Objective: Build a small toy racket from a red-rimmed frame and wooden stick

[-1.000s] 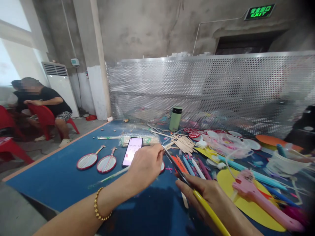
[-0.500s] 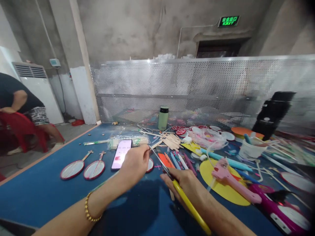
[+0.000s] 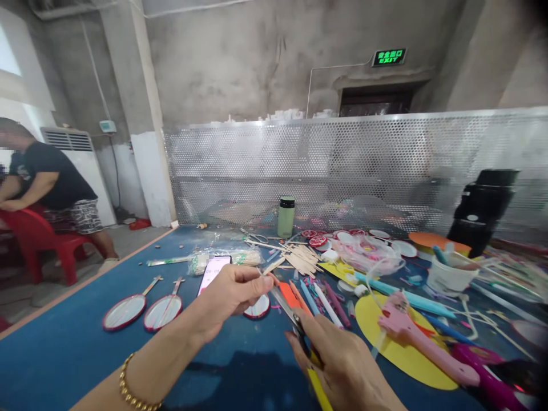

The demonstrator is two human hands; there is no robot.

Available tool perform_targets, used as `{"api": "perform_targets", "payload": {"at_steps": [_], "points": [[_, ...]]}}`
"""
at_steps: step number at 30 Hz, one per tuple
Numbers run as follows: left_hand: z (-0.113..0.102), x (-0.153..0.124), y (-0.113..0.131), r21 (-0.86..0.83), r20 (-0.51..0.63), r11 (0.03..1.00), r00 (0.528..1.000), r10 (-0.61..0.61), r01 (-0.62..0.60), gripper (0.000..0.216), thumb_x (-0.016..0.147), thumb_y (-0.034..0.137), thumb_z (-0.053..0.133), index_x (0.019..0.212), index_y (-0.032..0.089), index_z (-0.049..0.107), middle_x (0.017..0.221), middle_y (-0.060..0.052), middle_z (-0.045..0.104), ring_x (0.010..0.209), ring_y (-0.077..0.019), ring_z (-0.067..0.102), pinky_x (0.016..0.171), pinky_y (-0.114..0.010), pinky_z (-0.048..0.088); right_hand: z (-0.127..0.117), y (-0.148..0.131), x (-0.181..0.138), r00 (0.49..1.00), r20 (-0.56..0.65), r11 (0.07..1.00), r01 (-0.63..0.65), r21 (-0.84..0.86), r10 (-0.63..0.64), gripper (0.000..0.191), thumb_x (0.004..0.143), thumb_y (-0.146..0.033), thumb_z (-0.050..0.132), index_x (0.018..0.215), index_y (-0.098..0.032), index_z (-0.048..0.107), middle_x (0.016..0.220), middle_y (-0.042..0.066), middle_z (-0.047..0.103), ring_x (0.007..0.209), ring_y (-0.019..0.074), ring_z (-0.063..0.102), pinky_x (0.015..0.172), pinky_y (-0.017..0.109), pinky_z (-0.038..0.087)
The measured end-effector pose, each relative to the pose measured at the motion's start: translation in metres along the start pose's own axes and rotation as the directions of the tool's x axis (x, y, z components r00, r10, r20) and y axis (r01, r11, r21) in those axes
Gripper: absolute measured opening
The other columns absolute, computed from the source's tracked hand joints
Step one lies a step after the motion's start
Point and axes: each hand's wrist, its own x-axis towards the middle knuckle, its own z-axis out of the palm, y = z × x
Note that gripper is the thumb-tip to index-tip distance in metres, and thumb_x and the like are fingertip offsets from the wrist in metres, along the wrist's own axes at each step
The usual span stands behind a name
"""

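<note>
Lower left: two round paddles [image 3: 124,313] on a blue table [image 3: 81,359]. Centre: left hand [image 3: 229,294], finger and thumb pressed together, any contents unclear. Lower centre: yellow-handled tool [image 3: 285,305], the right hand [image 3: 338,351] curling its fingers round it.

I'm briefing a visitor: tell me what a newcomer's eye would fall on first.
Probably the yellow-handled tool in the right hand, low centre, its metal end toward the left hand. Then the pink glue gun on a yellow disc at right, and the green exit sign high on the wall.
</note>
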Motion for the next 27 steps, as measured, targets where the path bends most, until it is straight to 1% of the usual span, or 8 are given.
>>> {"api": "perform_targets", "payload": {"at_steps": [3,6,12,15,19,22,24,27], "points": [[0.0,-0.005,0.004,0.0,-0.014,1.0,1.0,0.026,-0.026,0.045,0.08,0.059,0.068,0.062,0.018,0.061,0.053,0.005,0.038,0.046,-0.0068,0.019,0.046,-0.027,0.009,0.006,0.001,-0.005,1.0,-0.018,1.0,0.007,0.022,-0.007,0.014,0.1,-0.024,0.047,0.106,-0.019,0.058,0.071,0.001,0.061,0.049,0.0128,0.055,0.05,0.026,0.038],[0.001,-0.009,0.006,-0.025,-0.028,0.999,0.999,0.029,-0.029,0.047,0.081,0.054,0.069,0.055,0.018,0.054,0.052,0.004,0.039,0.047,-0.0066,0.019,0.047,-0.027,0.008,0.011,0.001,-0.009,0.999,-0.042,0.999,0.008,0.052,-0.006,0.02,0.102,-0.025,0.042,0.115,-0.019,0.056,0.072,0.001,0.061,0.051,0.0133,0.056,0.05,0.026,0.038],[0.003,-0.01,0.007,-0.072,-0.044,0.996,0.998,0.054,-0.057,0.049,0.08,0.051,0.071,0.052,0.017,0.048,0.053,0.006,0.032,0.049,-0.0066,0.019,0.047,-0.026,0.008,0.012,-0.002,-0.011,1.0,-0.004,0.999,-0.009,0.052,0.01,0.018,0.103,-0.025,0.04,0.103,-0.021,0.057,0.067,-0.002,0.058,0.048,0.013,0.053,0.049,0.027,0.035],[0.001,-0.009,0.004,-0.013,-0.037,0.998,0.998,0.053,-0.054,0.048,0.082,0.052,0.069,0.055,0.017,0.051,0.053,0.006,0.03,0.049,-0.0068,0.019,0.046,-0.026,0.009,0.003,-0.006,-0.004,0.999,0.035,0.997,-0.018,0.069,0.015,0.015,0.101,-0.024,0.045,0.091,-0.021,0.055,0.066,-0.002,0.058,0.049,0.0127,0.053,0.05,0.027,0.035],[-0.004,-0.004,-0.001,0.07,0.027,0.997,0.999,0.041,-0.043,0.042,0.089,0.053,0.061,0.07,0.016,0.059,0.057,0.005,0.04,0.049,-0.007,0.024,0.045,-0.024,0.013,-0.012,-0.007,0.005,0.979,0.159,0.977,-0.149,0.154,0.124,0.028,0.1,-0.031,0.049,0.074,-0.023,0.048,0.059,-0.005,0.053,0.045,0.01,0.046,0.046,0.023,0.032],[-0.002,-0.001,-0.005,0.046,-0.015,0.998,0.999,0.046,-0.045,0.033,0.088,0.048,0.062,0.082,0.016,0.058,0.063,0.004,0.05,0.048,-0.0064,0.028,0.044,-0.022,0.018,-0.019,-0.005,0.005,0.955,0.218,0.956,-0.239,0.169,0.2,0.031,0.101,-0.036,0.048,0.073,-0.022,0.048,0.059,-0.004,0.053,0.049,0.0103,0.047,0.048,0.022,0.033],[0.001,0.0,-0.006,0.086,-0.058,0.994,0.995,0.076,-0.071,0.031,0.086,0.045,0.063,0.078,0.016,0.056,0.061,0.004,0.05,0.048,-0.0066,0.03,0.045,-0.021,0.02,-0.022,-0.005,0.002,0.947,0.237,0.953,-0.259,0.156,0.218,0.032,0.101,-0.04,0.048,0.074,-0.022,0.05,0.061,-0.003,0.056,0.051,0.011,0.049,0.049,0.023,0.035],[0.003,0.0,-0.006,0.185,-0.059,0.975,0.989,0.138,-0.125,0.032,0.087,0.044,0.059,0.074,0.015,0.058,0.058,0.004,0.046,0.05,-0.0077,0.032,0.047,-0.022,0.021,-0.031,-0.009,-0.001,0.934,0.269,0.958,-0.271,0.098,0.237,0.033,0.098,-0.045,0.051,0.075,-0.022,0.055,0.062,-0.002,0.059,0.05,0.0123,0.052,0.048,0.024,0.038]]}}
